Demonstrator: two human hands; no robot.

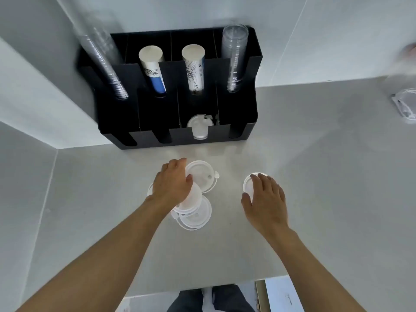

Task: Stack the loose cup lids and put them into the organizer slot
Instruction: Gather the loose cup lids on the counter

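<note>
Several translucent white cup lids lie loose on the grey counter (315,176). One lid (202,174) sits nearest the organizer, and others (195,216) overlap just in front of it. My left hand (173,183) lies over this cluster, fingers curled down around a lid (191,200) under the palm. A single lid (247,184) lies to the right. My right hand (265,199) is spread flat over it and hides most of it. The black organizer (252,70) stands against the back wall. Its third front slot holds a short stack of lids (199,127).
The organizer's back slots hold two clear cup stacks (234,59) and two paper cup stacks (153,70). The other front slots look dark. A clear plastic wrapper (405,106) lies at the far right. A wall runs along the left, and the counter's front edge is by my legs.
</note>
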